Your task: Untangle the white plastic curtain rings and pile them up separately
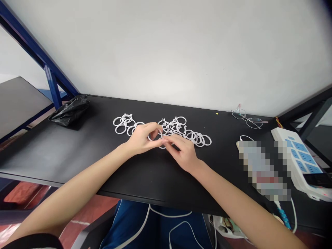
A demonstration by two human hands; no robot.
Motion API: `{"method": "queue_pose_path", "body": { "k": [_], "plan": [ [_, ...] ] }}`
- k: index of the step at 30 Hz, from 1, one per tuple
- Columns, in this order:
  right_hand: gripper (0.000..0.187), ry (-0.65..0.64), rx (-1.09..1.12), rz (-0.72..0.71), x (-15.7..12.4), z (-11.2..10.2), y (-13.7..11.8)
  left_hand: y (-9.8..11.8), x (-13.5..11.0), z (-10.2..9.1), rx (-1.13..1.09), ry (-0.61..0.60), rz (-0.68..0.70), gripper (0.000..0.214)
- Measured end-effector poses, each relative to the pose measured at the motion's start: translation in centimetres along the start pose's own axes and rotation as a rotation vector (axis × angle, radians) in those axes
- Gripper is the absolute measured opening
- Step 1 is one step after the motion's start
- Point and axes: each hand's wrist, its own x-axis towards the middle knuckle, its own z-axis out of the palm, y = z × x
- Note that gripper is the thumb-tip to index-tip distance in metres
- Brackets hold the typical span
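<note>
My left hand (143, 139) is closed on a white plastic ring (149, 137), thumb and forefinger pinching it over the middle of the black table. Fingertips of my right hand (182, 151) press together at the right side of the same ring, close to my left thumb. Just beyond my hands lies a loose heap of white rings (173, 126), some with small tabs at a gap. More closed-looking rings (199, 138) overlap to the right of my right hand. Another cluster of rings (124, 121) rests to the left, partly hidden by my left hand.
A crumpled black plastic bag (70, 112) lies at the table's left end. Eyeglasses (246, 118) sit at the back right. Nearer are a blurred-out phone-like object (261, 171) with a cable and a white power strip (298, 155). A wall rises behind the black table (124, 183).
</note>
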Motion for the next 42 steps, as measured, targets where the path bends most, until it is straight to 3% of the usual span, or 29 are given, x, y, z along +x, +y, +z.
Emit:
{"method": "queue_pose_path", "body": {
  "k": [6, 10, 15, 20, 26, 33, 42],
  "plan": [
    [0.013, -0.123, -0.019, 0.087, 0.14, -0.37, -0.31, 0.18, 0.26, 0.07, -0.193, -0.09, -0.182, 0.037],
    [0.022, -0.202, -0.096, 0.096, 0.2, -0.56, -0.35, 0.3, 0.17, 0.25, -0.249, -0.139, -0.214, 0.04],
    [0.027, -0.199, -0.152, 0.095, 0.23, -0.46, -0.21, 0.18, 0.0, 0.43, -0.271, -0.174, -0.244, 0.04],
    [0.029, -0.2, -0.109, 0.13, 0.27, -0.35, -0.41, 0.18, -0.07, 0.43, -0.291, -0.169, -0.243, 0.039],
    [0.017, -0.232, -0.025, 0.184, 0.29, -0.38, -0.74, -0.05, -0.03, 0.28, -0.324, -0.158, -0.267, 0.036],
    [0.015, -0.194, -0.065, 0.107, 0.3, -0.33, -0.67, 0.11, 0.02, 0.26, -0.319, -0.133, -0.264, 0.039],
    [0.017, -0.201, -0.12, 0.034, 0.09, -0.03, -0.75, 0.26, 0.03, 0.23, -0.273, -0.098, -0.164, 0.05]
  ]
}}
